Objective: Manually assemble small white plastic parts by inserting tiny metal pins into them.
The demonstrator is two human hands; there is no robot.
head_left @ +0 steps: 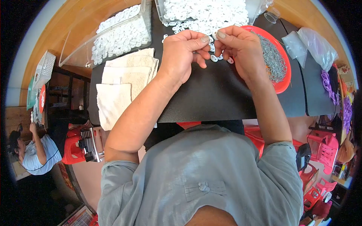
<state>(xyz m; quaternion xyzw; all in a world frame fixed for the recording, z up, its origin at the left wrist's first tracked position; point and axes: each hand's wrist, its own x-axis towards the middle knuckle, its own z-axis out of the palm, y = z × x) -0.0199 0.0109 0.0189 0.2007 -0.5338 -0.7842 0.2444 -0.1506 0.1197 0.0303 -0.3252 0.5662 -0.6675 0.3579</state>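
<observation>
Above the black table, my left hand [181, 52] pinches thumb and forefinger on a small white oval plastic piece, mostly hidden by the fingertips. My right hand [243, 47], close beside it, also has thumb and forefinger pinched on a small white piece [215, 35]. A few loose white oval pieces with holes [213, 58] lie on the table just below the fingertips. To the right of my right hand is a red bowl [285, 71] full of small grey metal parts [274, 60], too small to name.
Clear plastic bins of white pieces stand at the far left [147, 28] and far middle [160, 11]. Folded beige cloths [113, 100] lie left of my forearm. Clear plastic bags [318, 45] rest at the right. Another person [41, 154] sits at the far left.
</observation>
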